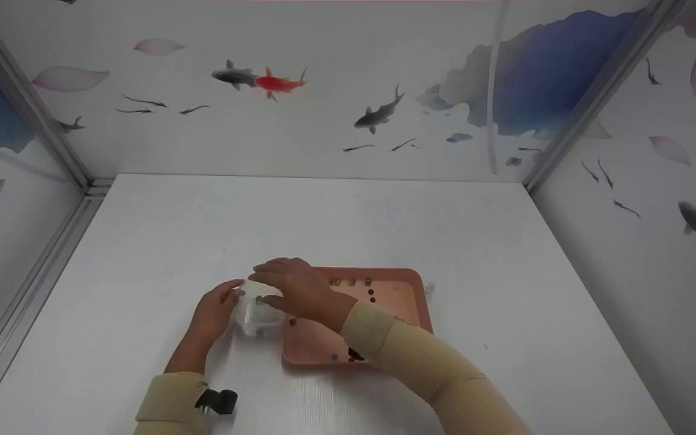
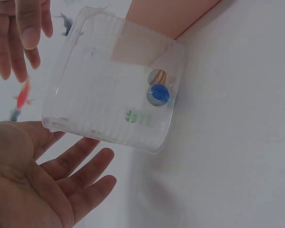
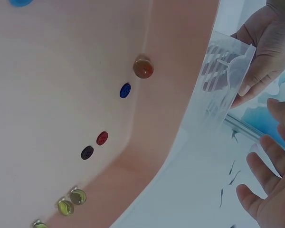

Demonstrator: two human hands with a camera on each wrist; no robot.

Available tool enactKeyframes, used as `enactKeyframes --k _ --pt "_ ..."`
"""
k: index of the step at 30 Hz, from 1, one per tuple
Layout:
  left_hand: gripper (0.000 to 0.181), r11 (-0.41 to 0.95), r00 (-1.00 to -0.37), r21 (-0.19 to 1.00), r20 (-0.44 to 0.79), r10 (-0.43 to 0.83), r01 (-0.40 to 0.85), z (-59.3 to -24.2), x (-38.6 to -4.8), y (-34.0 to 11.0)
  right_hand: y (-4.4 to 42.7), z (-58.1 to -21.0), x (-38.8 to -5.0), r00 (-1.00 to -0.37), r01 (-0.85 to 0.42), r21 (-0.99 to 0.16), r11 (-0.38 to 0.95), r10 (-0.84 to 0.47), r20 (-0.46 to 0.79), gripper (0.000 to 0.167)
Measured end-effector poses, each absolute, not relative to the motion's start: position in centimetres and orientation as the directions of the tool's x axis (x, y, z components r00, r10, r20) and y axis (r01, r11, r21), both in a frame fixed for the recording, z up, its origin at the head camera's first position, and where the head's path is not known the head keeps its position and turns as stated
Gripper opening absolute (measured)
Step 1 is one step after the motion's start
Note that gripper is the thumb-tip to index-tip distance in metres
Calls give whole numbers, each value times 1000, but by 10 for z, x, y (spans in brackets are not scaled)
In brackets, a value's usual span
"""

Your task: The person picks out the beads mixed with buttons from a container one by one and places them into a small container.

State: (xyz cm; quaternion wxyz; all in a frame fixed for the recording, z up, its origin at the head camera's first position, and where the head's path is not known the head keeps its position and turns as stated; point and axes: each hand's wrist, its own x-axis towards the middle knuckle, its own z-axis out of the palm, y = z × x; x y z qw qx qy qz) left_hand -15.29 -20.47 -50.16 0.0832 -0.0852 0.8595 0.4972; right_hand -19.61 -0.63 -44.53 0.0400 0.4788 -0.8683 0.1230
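Two marbles (image 2: pixel 158 95) (one blue, one orange-striped) show in the clear container (image 1: pixel 251 320), just left of the pink tray (image 1: pixel 309 344) on the worktop (image 1: pixel 475 241). Left hand (image 1: pixel 212 311): grip pinching the container's side. Right hand (image 1: pixel 302 290): grip loosely spread, over the container's top. Tray has blue, red and dark buttons (image 3: pixel 102 138) lying near one edge.

The tray (image 1: pixel 318 341) looks smooth, matt plastic. Left of it, the ribbed box (image 2: pixel 95 88) seems glossy clear plastic, its marbles (image 2: pixel 157 95) shiny glass.
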Motion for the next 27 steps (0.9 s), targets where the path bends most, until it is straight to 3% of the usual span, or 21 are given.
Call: enactKeyframes --k 13,27 --pt "42 494 -968 836 -243 -62 -241 -502 -152 -206 8 -436 -191 -582 -811 -48 583 -796 165 60" --pt "42 512 -970 826 -235 -67 -236 -502 -151 -204 32 -439 -195 -653 -757 -83 649 -745 135 67"
